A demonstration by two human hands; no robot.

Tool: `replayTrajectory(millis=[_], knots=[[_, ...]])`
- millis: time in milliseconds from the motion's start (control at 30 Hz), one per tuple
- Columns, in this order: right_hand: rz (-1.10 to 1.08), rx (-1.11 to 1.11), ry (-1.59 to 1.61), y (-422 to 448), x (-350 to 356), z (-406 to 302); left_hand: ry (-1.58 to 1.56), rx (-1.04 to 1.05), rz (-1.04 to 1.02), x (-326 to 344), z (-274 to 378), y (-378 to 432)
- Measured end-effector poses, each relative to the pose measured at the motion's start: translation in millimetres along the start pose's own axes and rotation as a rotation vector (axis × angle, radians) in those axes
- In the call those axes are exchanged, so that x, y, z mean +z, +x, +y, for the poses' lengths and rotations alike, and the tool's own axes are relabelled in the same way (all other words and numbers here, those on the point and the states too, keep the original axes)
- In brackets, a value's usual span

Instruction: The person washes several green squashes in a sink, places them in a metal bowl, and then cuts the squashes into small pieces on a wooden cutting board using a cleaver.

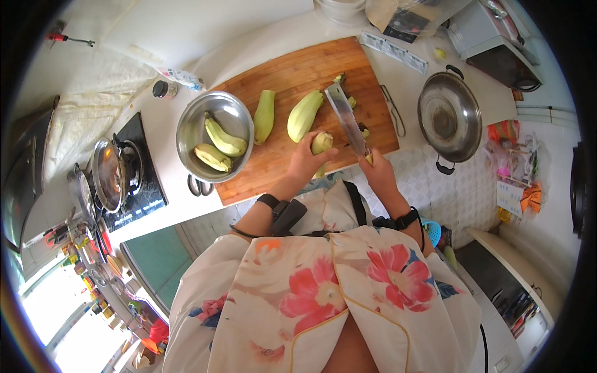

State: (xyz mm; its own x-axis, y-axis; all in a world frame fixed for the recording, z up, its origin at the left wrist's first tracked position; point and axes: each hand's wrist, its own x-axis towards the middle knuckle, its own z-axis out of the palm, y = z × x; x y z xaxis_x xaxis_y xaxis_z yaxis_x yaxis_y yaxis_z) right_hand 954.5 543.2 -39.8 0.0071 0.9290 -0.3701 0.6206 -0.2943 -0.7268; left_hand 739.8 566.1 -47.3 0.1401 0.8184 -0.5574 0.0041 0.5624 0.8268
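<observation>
My left hand (306,161) is closed around a pale green eggplant (322,142), one end of it pointing up at me. In my right hand (380,171) is the handle of a wide kitchen knife (346,116) with notches along one edge. Its blade points away from me over the right part of a wooden cutting board (280,74). Two more eggplants lie on the board, a slim one (264,116) and a thicker one (304,115). Trimmed stem pieces (364,130) are scattered near the blade. At the board's left, a steel bowl (186,112) contains two eggplants (224,137).
Scissors handles (200,187) stick out below the bowl. A wok (450,119) sits on the right of the counter, near a microwave (494,51). To the left is a gas stove (144,163) with a pan (108,175). A lidded jar (164,89) stands behind the bowl.
</observation>
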Motion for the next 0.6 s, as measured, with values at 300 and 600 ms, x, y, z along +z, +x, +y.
replayTrajectory(millis=[300,600], knots=[[-0.046,0.058,0.015,-29,-19,-17,0.598,0.124,0.159,18,-18,31],[-0.098,0.03,-0.017,-30,-11,-4,0.736,0.323,0.182,24,-30,32]])
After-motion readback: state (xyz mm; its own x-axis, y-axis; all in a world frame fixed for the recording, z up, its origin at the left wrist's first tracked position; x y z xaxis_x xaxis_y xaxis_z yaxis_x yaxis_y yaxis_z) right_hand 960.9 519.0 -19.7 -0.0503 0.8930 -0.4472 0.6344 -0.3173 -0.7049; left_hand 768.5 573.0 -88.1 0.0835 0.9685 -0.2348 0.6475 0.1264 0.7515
